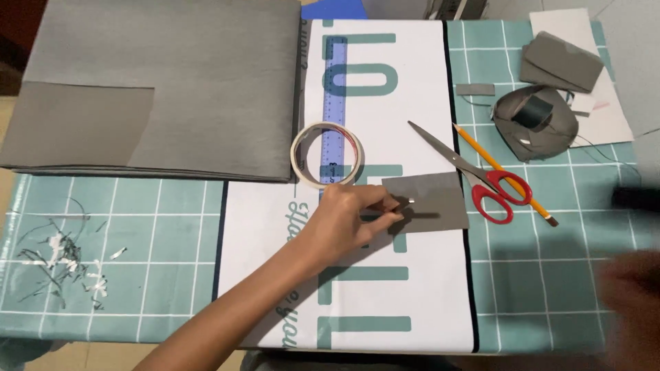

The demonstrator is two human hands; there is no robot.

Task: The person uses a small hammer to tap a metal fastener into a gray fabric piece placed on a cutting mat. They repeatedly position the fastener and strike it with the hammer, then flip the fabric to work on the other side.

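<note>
Small grey fabric piece (430, 200), flat and rectangular, pinched at its edge by closed left hand (350, 218) fingertips (right hand (629, 302) blurred, grip indeterminate); white printed sheet (385, 275) over teal grid tablecloth (137, 227).

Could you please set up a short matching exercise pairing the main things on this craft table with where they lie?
1. scissors
2. tape roll
3. small grey piece
4. grey scraps

A. over the blue ruler
B. under the left hand's fingertips
C. far left on the teal mat
D. across the pencil

Pairs: 1-D, 2-A, 3-B, 4-C.
</note>
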